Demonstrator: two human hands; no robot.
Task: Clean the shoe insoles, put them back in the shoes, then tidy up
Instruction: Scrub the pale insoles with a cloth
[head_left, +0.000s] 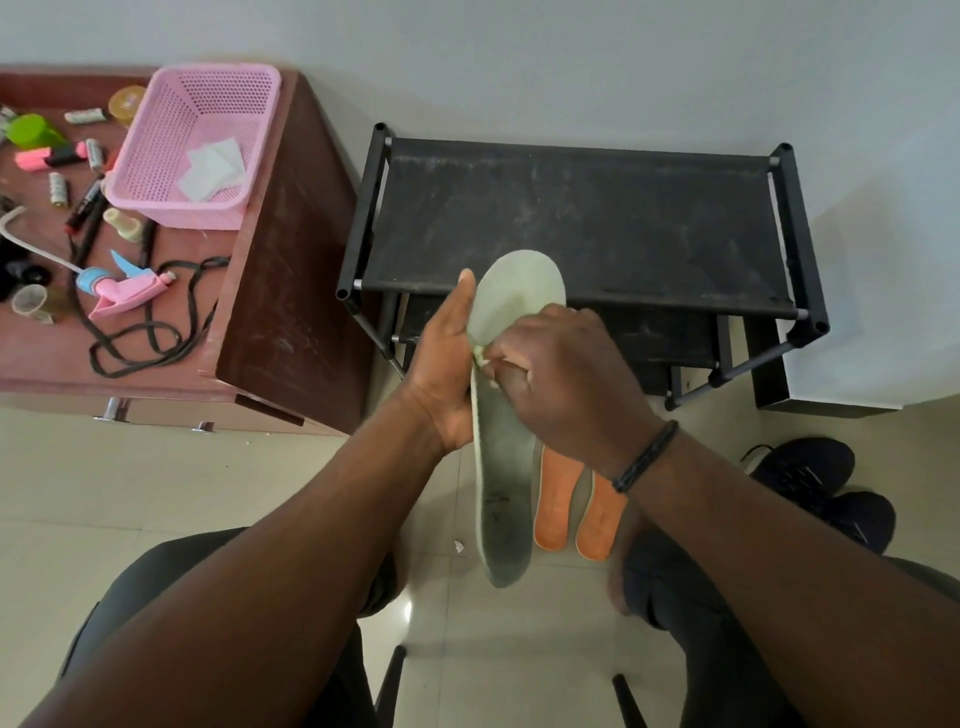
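A pale green insole (506, 467), smudged grey with dark marks near the heel, stands nearly upright with its toe end up, gripped along its left edge and pinched at mid-length. Two orange insoles (558, 499) lie side by side on the floor just right of it. Dark shoes (826, 488) sit further right.

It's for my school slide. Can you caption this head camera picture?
Left hand holds a pale green insole while right hand wipes it.
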